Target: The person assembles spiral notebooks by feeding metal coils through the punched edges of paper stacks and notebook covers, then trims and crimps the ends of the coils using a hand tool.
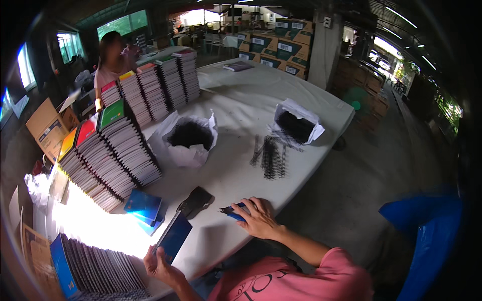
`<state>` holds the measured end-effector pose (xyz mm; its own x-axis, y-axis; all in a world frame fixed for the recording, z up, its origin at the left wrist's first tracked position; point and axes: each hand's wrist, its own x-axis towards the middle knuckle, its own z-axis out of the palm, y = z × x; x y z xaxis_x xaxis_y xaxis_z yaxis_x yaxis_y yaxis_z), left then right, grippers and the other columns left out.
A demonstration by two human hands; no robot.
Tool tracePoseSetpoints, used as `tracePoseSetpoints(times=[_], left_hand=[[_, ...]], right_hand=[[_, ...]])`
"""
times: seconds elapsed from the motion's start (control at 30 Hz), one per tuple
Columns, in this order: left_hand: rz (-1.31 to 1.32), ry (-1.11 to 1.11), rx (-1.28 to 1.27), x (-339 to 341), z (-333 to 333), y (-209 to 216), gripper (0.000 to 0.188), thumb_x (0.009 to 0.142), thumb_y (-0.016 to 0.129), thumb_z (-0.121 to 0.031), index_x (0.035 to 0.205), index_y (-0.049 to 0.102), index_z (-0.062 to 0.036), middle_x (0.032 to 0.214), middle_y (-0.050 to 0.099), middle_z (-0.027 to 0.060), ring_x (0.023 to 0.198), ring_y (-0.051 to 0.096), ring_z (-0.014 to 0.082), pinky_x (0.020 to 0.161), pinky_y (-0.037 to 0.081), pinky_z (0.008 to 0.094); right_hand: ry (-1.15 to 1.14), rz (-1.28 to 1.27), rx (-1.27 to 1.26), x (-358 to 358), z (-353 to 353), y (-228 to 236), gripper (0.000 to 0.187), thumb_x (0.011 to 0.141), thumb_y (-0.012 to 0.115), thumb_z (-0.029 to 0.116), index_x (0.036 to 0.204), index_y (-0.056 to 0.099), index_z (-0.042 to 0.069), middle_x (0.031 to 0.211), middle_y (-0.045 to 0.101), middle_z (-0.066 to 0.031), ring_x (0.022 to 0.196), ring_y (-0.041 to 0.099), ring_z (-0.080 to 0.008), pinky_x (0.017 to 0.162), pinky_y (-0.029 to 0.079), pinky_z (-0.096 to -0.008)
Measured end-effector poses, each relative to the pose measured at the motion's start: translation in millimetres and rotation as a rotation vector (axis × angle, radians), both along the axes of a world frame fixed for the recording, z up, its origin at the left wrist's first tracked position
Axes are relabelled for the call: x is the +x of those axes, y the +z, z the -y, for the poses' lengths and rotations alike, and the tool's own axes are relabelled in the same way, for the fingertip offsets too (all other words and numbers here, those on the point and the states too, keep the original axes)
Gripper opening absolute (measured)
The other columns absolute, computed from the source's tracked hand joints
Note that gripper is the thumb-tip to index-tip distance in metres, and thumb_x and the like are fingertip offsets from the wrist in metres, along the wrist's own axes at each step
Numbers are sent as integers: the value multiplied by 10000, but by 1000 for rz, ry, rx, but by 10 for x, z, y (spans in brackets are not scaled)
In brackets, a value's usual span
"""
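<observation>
My left hand (163, 270) grips a blue-covered spiral notebook (174, 237) by its near end, tilted up above the table. Blue-handled pliers (232, 212) lie under my right hand (260, 219), whose fingers curl over the handles; the jaws point left toward the notebook. Just beyond the notebook is a black object (197, 201) whose kind I cannot make out. A few blue notebooks (143, 204) lie flat farther left. At the lower left stands a packed row of blue spiral notebooks (95, 263).
Tall stacks of spiral notebooks (113, 150) line the left side. White paper-lined containers (193, 159) (314, 131) hold black coils, with loose black spiral coils (271, 156) beside one. A person (111, 60) stands behind the stacks. Cartons (275, 47) are piled at the back.
</observation>
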<state>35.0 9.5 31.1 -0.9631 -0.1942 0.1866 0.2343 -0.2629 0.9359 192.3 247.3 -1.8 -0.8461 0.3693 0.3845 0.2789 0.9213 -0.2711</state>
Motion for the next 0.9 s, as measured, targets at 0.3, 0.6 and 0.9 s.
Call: tracePoseSetpoints(times=[0.3,0.6,0.9], left_hand=[[-223,-85,-38,83,-198,226,198,691,726,121,859,658,43,914,651,151,864,632,194,751,547,266],[-395,-29,-206,82,-149,170,256,686,704,143,909,679,18,891,668,138,839,624,168,748,521,270],[-443,-30,-268,123,-107,231,295,684,700,146,941,687,4,862,664,109,799,615,148,697,506,264]], right_hand=[[374,-175,-346,-322,776,1078,411,890,575,299,1274,537,158,1081,478,-127,967,480,-287,873,367,-412],[455,-159,-230,-489,988,1253,379,859,603,282,1225,586,187,1121,494,-141,1052,470,-294,935,327,-425],[465,-25,-349,-453,1026,1301,357,878,584,286,1221,577,188,1032,538,-122,890,542,-268,795,425,-408]])
